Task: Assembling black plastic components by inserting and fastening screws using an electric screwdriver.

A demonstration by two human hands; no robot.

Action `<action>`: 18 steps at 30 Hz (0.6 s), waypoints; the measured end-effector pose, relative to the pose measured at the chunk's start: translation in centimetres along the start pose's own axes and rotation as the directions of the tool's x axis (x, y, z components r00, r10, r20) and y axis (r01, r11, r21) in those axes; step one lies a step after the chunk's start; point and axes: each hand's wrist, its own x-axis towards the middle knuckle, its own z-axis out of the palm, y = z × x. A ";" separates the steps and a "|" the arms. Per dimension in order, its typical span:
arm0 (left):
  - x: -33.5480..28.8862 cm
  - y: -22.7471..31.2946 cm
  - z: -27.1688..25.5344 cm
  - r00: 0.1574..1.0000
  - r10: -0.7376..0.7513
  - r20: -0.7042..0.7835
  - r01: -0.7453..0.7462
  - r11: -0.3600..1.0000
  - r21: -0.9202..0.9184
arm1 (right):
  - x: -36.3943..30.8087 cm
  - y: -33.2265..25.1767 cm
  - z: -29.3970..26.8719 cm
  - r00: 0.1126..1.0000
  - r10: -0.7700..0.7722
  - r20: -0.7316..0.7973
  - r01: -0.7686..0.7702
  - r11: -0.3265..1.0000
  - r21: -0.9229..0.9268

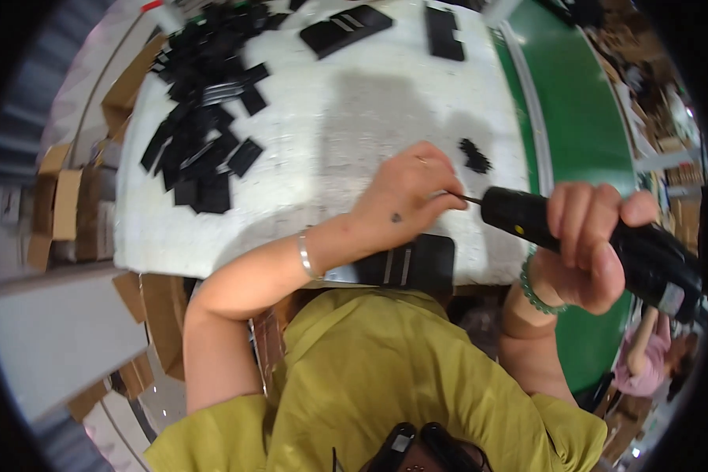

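Right grip (pixel 594 244) holds black screwdriver (pixel 645 258); label (pixel 672 299) seems illegible.

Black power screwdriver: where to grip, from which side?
Around the thick black barrel of the power screwdriver, probably best from the picture's right, behind the tip: the body is long and rounded, and its thin bit points left to the left hand. The right hand wraps the body.

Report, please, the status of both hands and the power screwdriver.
Right hand gripping power screwdriver. Left hand pinched closed at bit's tip. Black flat case at table's near edge, bit off it. Left fingers crowd the tip.
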 end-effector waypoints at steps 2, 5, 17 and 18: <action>-0.4 0.6 -0.1 1.000 -0.023 -0.017 0.023 0.999 0.039 | -0.3 0.0 0.4 0.999 -0.029 0.015 0.029 1.000 0.012; -1.5 0.3 -1.6 0.999 -0.042 0.032 0.036 0.988 0.152 | -0.5 1.3 1.6 0.999 -0.023 0.043 0.022 1.000 0.014; -6.6 -3.6 -17.6 0.898 -0.430 -0.094 0.328 0.510 0.795 | -0.8 1.3 0.3 0.990 -0.011 -0.137 0.018 0.999 0.047; -6.3 -3.8 -18.1 0.911 -0.409 -0.057 0.284 0.522 0.804 | -0.7 1.4 -0.1 0.996 -0.005 -0.085 0.007 1.000 0.028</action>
